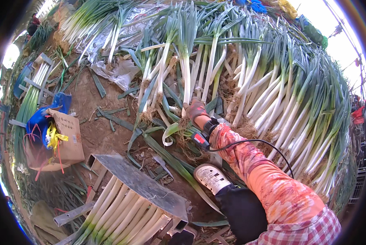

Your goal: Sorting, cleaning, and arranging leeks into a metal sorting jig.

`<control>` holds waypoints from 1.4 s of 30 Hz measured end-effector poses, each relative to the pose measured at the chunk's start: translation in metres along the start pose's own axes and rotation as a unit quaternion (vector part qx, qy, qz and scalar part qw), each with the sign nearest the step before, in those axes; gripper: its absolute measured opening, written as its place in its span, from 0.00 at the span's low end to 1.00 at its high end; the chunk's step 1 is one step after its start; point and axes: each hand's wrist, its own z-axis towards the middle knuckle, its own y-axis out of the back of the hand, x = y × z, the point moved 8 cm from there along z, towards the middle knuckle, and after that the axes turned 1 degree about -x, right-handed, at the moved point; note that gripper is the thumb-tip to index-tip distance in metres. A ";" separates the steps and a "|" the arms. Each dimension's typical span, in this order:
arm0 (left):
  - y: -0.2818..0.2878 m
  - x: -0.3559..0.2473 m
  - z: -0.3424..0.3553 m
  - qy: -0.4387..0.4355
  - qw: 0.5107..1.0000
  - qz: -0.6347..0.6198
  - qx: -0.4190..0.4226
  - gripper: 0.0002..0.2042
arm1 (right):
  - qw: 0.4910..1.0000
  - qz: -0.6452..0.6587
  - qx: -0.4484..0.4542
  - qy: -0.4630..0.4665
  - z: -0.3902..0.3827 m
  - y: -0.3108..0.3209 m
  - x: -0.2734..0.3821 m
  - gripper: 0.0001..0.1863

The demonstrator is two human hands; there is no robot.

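Observation:
My right hand (195, 109), in a reddish, soiled covering, reaches to the middle of the view, fingers closed round a white leek stalk (186, 79) just above its roots. Its green leaves point away from me. A black band and a red-and-black device (200, 140) with a cable sit by my wrist. More leeks (285, 110) lie in a dense row to the right and beyond. At the lower left, white stalks (119, 210) lie side by side in a metal frame (140, 179). My left hand is not in view.
A cardboard box (66, 145) holding blue material and coloured ties stands left, below a second metal rack (44, 59) of leeks. Loose leaves and crumpled plastic sheeting (113, 73) lie on the dirt ground (89, 102). My shoe (207, 177) is below my right arm.

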 end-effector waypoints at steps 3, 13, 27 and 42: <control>0.002 0.001 -0.001 0.005 1.000 0.005 0.003 0.20 | 0.999 0.003 -0.016 -0.039 0.015 -0.012 0.003 0.30; 0.003 -0.004 0.006 0.015 1.000 0.003 0.002 0.20 | 0.953 0.275 0.120 0.034 0.021 -0.022 -0.005 0.19; -0.001 0.002 -0.009 0.018 1.000 -0.010 -0.012 0.21 | 0.855 0.476 0.198 -0.055 -0.113 0.051 -0.070 0.17; -0.005 0.015 -0.033 0.081 0.990 -0.113 0.000 0.24 | 0.871 0.407 0.262 0.084 -0.241 0.131 0.040 0.14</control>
